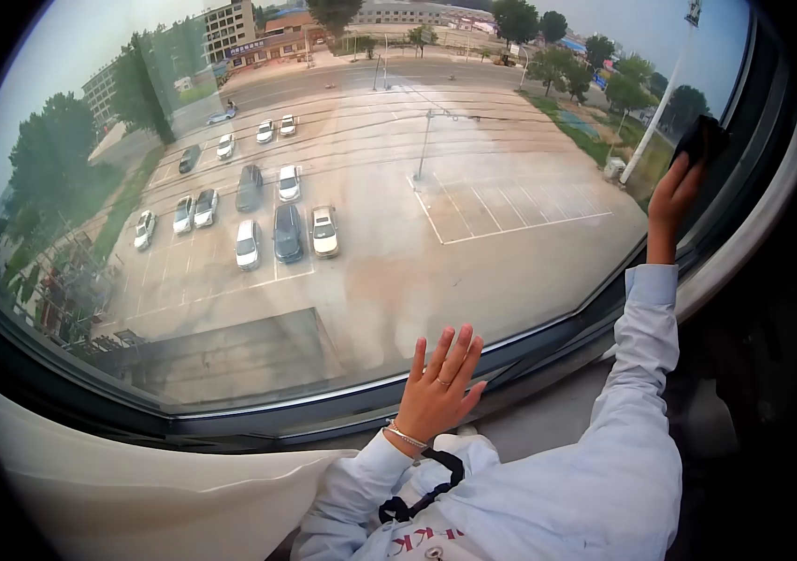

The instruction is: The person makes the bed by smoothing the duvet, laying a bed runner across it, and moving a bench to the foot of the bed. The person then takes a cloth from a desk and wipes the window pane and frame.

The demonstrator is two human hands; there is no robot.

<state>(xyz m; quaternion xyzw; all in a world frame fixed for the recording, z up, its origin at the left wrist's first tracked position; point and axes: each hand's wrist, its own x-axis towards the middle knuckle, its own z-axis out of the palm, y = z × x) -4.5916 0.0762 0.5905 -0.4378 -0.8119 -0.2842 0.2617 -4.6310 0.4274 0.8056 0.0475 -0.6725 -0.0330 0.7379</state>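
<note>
My left hand (438,388) is raised at the lower middle, fingers spread and holding nothing, against or just before the window glass (361,309). It wears a ring and a bracelet. At the upper right my right hand (675,198) reaches up with its fingers round a dark cloth-like item (700,142), beside the right part of the dark window frame (739,159). What exactly the dark item is cannot be made out.
The dark lower window frame (323,428) curves below the glass. A white curtain or cover (165,496) lies at the lower left. Beyond the glass, far below, are a parking lot (501,266) with several cars, trees and buildings.
</note>
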